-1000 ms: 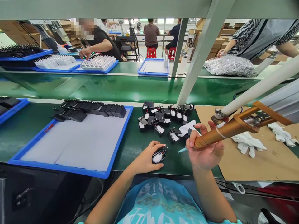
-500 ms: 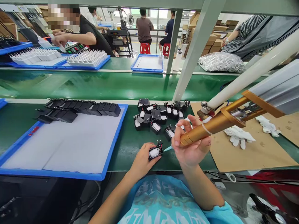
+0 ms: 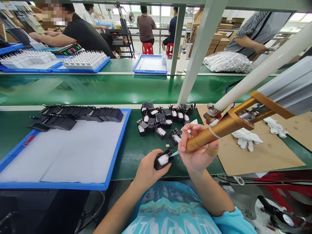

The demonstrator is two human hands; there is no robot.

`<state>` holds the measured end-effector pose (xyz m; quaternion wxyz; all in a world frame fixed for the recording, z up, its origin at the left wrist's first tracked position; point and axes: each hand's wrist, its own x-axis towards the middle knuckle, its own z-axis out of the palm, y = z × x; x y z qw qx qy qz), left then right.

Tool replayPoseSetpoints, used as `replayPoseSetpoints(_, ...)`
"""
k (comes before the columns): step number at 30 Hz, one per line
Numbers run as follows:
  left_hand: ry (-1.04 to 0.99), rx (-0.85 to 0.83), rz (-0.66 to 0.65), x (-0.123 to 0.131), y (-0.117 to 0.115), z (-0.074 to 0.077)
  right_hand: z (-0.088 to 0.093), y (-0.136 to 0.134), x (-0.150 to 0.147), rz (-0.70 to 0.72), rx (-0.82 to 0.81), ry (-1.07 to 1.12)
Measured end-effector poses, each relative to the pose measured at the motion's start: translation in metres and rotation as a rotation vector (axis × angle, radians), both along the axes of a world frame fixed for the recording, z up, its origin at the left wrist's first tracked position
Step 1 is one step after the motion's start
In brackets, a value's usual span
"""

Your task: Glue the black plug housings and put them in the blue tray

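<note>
My left hand grips a small open black plastic housing that shows a white block and thin wires inside. In my right hand is a gold-coloured glue dispensing gun, its fingers curled round the barrel. The gun's pale blue tapered nozzle points left, with its tip at the right edge of the housing. Just beyond my hands lies a cluster of similar open black housings with white blocks in them.
A blue-rimmed tray on the left carries rows of black housings. On the right, white gloves lie on brown cardboard. A slanted metal post rises behind the cluster. Across the green belt, other people work near blue trays.
The housing in my left hand has tilted a little, and the nozzle tip has stayed at its right edge. Across the belt, the person on the right has reached a hand forward.
</note>
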<state>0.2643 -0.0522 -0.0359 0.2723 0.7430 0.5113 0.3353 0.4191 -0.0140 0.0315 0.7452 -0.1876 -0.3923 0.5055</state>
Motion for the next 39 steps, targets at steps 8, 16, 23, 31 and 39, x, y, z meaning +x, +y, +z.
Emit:
replayPoseSetpoints(8, 0.009, -0.050, -0.002, -0.001, 0.000, 0.001, 0.001, -0.001, -0.001, 0.009, -0.019, 0.014)
replayPoseSetpoints(16, -0.047, -0.102, -0.015, 0.005, 0.003, -0.011, 0.002, -0.002, -0.005, 0.035, -0.032, 0.053)
replayPoseSetpoints(23, -0.144, -0.145, -0.065, 0.017, 0.006, -0.011, 0.004, 0.000, -0.012, 0.047, -0.030, 0.061)
replayPoseSetpoints(31, -0.206, -0.023, -0.094, 0.025, 0.009, -0.005, 0.004, -0.003, -0.013, 0.100, 0.048, 0.082)
replayPoseSetpoints(39, -0.119, -0.089, -0.075, 0.020, 0.010, -0.003, 0.005, -0.002, -0.015, 0.021, -0.009, 0.064)
